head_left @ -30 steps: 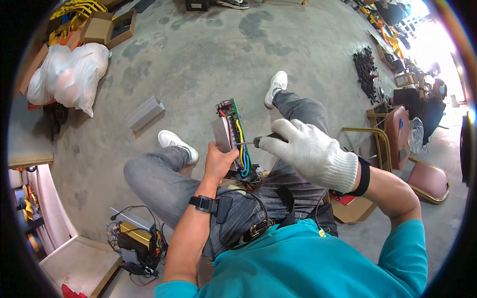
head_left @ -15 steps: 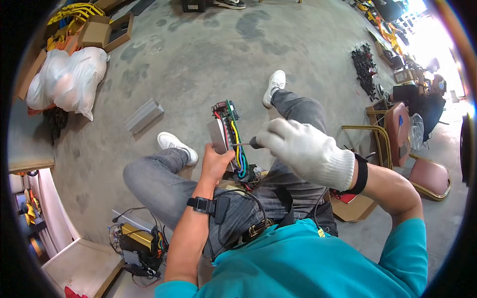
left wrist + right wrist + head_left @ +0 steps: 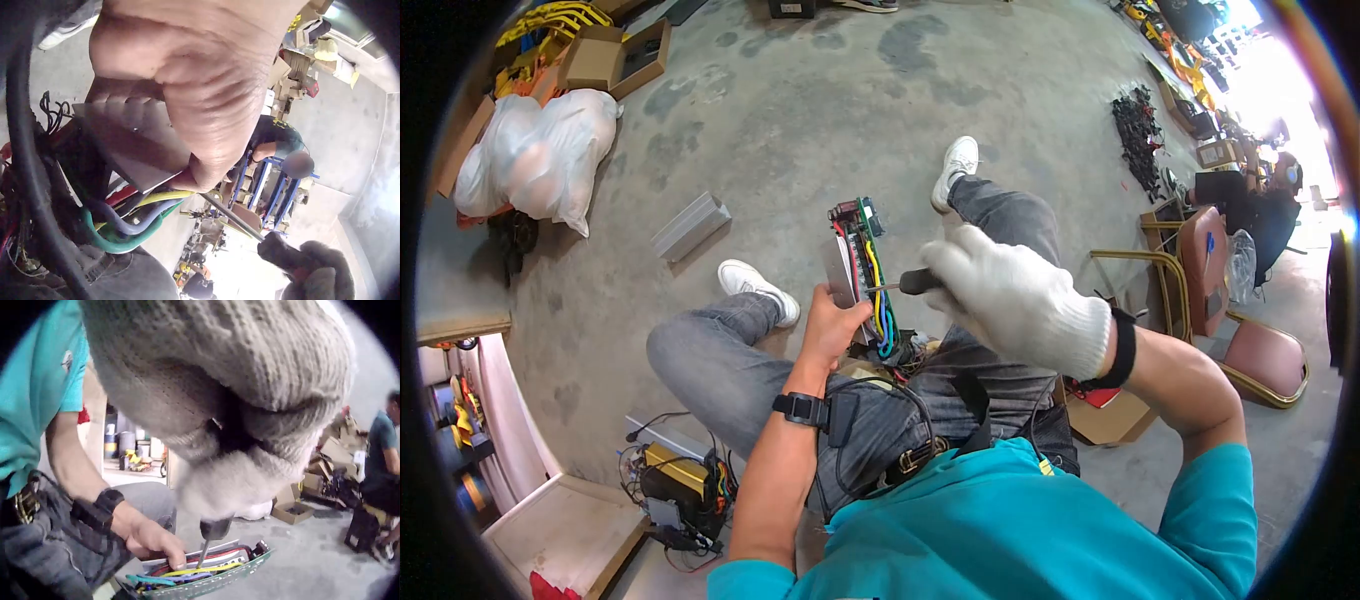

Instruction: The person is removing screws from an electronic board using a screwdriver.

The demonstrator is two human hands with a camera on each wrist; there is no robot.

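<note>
My bare left hand (image 3: 832, 330) grips a circuit board assembly (image 3: 868, 222) by its grey metal plate (image 3: 838, 268), thumb along the near end. Yellow, red and blue wires run along the board, and blue and green loops bulge out by the thumb in the left wrist view. In a white knitted glove, my right hand (image 3: 1020, 300) holds a screwdriver (image 3: 918, 282) by its black handle. Its shaft (image 3: 204, 552) reaches down among the wires in the right wrist view, where the tip is hidden. The assembly's lower end is above my lap.
A grey metal channel (image 3: 691, 228) lies on the floor beyond my left shoe. By my left knee sits a gold and black device (image 3: 675, 480) with loose wires. Chairs (image 3: 1266, 358) stand at the right; a white plastic bag (image 3: 545, 160) is at the far left.
My gloved hand has turned and shifted slightly around the screwdriver handle. The board has tilted a little and moved slightly left; my left hand keeps its grip on the plate.
</note>
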